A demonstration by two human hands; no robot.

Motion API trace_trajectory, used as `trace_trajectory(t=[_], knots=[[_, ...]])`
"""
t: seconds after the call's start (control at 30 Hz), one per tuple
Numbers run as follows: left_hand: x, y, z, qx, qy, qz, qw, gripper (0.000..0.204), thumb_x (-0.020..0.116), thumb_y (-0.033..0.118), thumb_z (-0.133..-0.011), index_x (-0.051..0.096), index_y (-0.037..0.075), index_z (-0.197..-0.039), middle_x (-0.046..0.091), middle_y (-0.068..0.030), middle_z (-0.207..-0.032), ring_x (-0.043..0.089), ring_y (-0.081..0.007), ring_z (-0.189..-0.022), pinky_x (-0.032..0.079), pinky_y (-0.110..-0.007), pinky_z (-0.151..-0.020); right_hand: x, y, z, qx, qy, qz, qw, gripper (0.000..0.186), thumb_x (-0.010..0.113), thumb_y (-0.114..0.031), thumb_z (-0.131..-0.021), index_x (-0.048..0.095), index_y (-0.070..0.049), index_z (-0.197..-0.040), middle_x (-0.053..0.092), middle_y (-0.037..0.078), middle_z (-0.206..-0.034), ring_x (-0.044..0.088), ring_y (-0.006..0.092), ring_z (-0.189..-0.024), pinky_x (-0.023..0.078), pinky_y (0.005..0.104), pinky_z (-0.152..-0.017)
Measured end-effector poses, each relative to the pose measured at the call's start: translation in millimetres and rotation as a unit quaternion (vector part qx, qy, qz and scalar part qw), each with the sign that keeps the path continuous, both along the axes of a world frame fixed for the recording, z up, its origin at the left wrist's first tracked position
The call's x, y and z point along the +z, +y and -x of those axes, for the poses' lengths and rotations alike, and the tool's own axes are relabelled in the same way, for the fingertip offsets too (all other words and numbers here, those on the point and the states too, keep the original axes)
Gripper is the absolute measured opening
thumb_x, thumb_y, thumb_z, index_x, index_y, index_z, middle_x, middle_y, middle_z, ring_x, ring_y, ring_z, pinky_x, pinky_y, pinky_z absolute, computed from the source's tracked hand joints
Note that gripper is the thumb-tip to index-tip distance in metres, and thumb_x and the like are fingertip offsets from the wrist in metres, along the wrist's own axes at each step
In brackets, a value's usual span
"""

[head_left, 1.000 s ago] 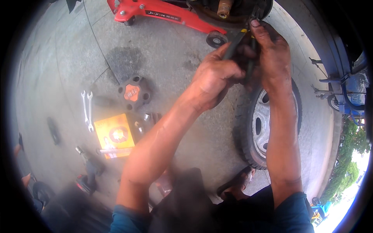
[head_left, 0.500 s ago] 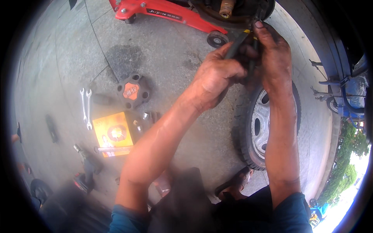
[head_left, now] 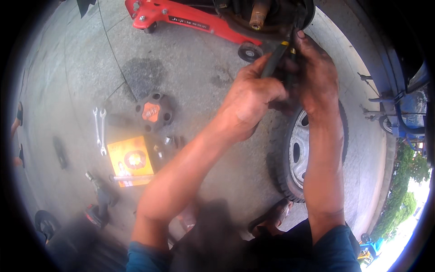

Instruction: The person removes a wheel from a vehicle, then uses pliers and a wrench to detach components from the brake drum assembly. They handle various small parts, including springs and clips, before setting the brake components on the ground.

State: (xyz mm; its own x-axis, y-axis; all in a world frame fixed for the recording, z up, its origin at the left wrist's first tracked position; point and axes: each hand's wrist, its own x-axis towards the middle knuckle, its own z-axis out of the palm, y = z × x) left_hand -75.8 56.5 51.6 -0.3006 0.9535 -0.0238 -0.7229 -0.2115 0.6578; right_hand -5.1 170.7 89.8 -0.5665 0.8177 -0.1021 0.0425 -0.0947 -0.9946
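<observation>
Both my hands are raised at the upper right, working at the brake assembly (head_left: 235,25) of a vehicle, where a rusty spindle (head_left: 259,17) sticks out. My left hand (head_left: 249,97) is closed round a dark-handled pair of pliers (head_left: 273,60) with yellow marks near the pivot. Close beside it, my right hand (head_left: 319,75) also grips the pliers, its thumb stretched up along them toward the jaws. Its other fingers are in shadow and blurred. The jaws reach the brake assembly's right side; what they bite on is hidden.
A red floor jack (head_left: 195,22) reaches under the brake assembly. Below my hands a wheel (head_left: 297,152) lies on the concrete. To the left are a dark hub cap (head_left: 154,112), two wrenches (head_left: 99,131), a yellow box (head_left: 131,154) and a cordless power tool (head_left: 103,199).
The view has shifted slightly, so the jack and floor items appear a little lower. Both hands keep their grip by the brake assembly. More of someone's feet shows at the left edge.
</observation>
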Motion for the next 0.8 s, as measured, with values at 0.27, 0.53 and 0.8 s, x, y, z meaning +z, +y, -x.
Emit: trace_trajectory(t=[0.27,0.53,0.8], knots=[[-5,-4,-1,0.073,0.122,-0.102,0.985,0.011,0.051,0.0,-0.082,0.056,-0.009,-0.085,0.049,-0.0207,-0.118,0.062,-0.0271,-0.088,0.057,-0.035,-0.057,0,-1,4,0.002,0.034,0.038,0.999,0.026,0.058,-0.029,-0.092,0.066,-0.004,-0.096,0.062,0.0,-0.076,0.054,0.0059,-0.06,0.036,0.0214,-0.048],[17,-6,9,-0.02,-0.018,0.027,0.999,0.027,0.049,-0.002,-0.079,0.056,-0.009,-0.103,0.055,-0.0151,-0.111,0.061,-0.0234,-0.084,0.056,-0.036,-0.056,2,-2,4,0.001,0.035,0.045,0.998,0.027,0.057,-0.029,-0.092,0.065,-0.003,-0.089,0.06,0.002,-0.068,0.048,0.0081,-0.05,0.033,0.0224,-0.041],[29,-16,16,0.02,0.082,-0.002,0.996,0.023,0.047,-0.015,-0.077,0.057,-0.009,-0.097,0.055,-0.0163,-0.117,0.063,-0.0241,-0.084,0.059,-0.035,-0.057,8,-6,9,0.028,0.072,0.118,0.99,0.029,0.053,-0.03,-0.094,0.063,-0.003,-0.091,0.056,0.001,-0.066,0.045,0.0094,-0.05,0.032,0.0236,-0.039]])
